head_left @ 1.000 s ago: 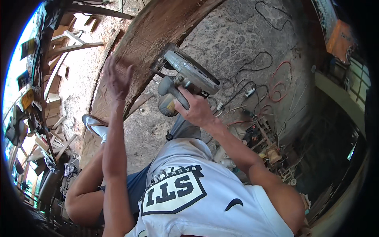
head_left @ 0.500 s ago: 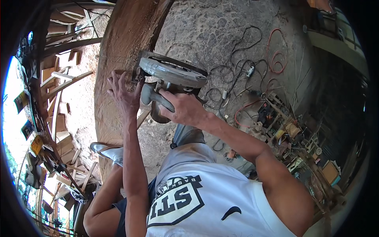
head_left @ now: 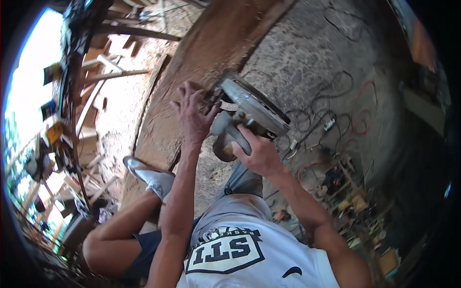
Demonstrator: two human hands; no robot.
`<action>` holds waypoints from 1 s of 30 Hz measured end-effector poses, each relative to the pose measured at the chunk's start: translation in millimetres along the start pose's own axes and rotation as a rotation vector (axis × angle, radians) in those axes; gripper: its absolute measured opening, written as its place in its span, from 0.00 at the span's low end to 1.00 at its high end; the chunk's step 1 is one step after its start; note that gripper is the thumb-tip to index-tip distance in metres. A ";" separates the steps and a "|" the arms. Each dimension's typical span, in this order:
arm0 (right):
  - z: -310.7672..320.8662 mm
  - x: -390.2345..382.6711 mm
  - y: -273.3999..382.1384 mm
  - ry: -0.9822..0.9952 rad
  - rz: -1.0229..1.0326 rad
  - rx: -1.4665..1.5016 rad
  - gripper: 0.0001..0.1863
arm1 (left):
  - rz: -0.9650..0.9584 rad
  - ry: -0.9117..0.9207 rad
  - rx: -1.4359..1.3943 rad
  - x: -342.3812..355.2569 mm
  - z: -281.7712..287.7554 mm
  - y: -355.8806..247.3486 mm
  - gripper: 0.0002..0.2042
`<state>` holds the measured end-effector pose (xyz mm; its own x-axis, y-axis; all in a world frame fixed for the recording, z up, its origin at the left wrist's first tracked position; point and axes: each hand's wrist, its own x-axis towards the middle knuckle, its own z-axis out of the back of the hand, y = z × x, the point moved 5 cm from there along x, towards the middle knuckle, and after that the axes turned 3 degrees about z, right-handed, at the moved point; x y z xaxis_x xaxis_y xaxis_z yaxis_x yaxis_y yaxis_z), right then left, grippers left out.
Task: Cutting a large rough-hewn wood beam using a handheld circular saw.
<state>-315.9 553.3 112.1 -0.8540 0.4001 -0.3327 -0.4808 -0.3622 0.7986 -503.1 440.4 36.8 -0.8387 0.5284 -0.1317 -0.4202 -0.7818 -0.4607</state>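
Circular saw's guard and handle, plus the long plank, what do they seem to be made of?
Guard: probably metal, scuffed and dull, judging by its silvery sheen.
Handle: likely moulded plastic, matte grey with smooth curves; a rubber coating is possible.
Plank: wood, apparently rough and unvarnished, from its uneven brown surface and sawdust-like crumbs.

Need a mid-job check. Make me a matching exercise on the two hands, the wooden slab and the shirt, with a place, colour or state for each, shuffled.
Things:
1. right hand
2. left hand
3. wooden slab
4. shirt

Descriptions:
A. white, sleeveless
B. fingers spread, at the left end of the circular saw
C. brown, running toward the view's top
D. wrapped around the saw's handle

Pairs: 1-D, 2-B, 3-C, 4-A
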 end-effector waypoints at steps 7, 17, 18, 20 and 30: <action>1.7 3.7 2.0 0.056 0.044 -0.034 0.28 | -0.015 0.013 -0.057 -5.9 3.4 13.1 0.30; -3.0 8.2 11.3 0.062 0.097 -0.081 0.26 | -0.073 -0.047 -0.012 -10.0 -11.1 28.9 0.38; -2.3 9.9 13.3 0.073 0.067 -0.069 0.26 | -0.071 -0.111 -0.075 -4.3 -6.6 31.3 0.44; -1.6 9.9 11.8 0.080 0.026 -0.066 0.26 | -0.036 -0.131 -0.105 1.5 -1.4 39.5 0.59; -0.9 12.2 11.8 0.090 0.069 -0.024 0.27 | -0.052 -0.168 -0.065 2.9 -8.8 39.4 0.61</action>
<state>-332.2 553.2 117.0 -0.8993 0.2966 -0.3215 -0.4235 -0.4065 0.8096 -519.1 414.0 10.5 -0.8647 0.5008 0.0397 -0.4460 -0.7289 -0.5194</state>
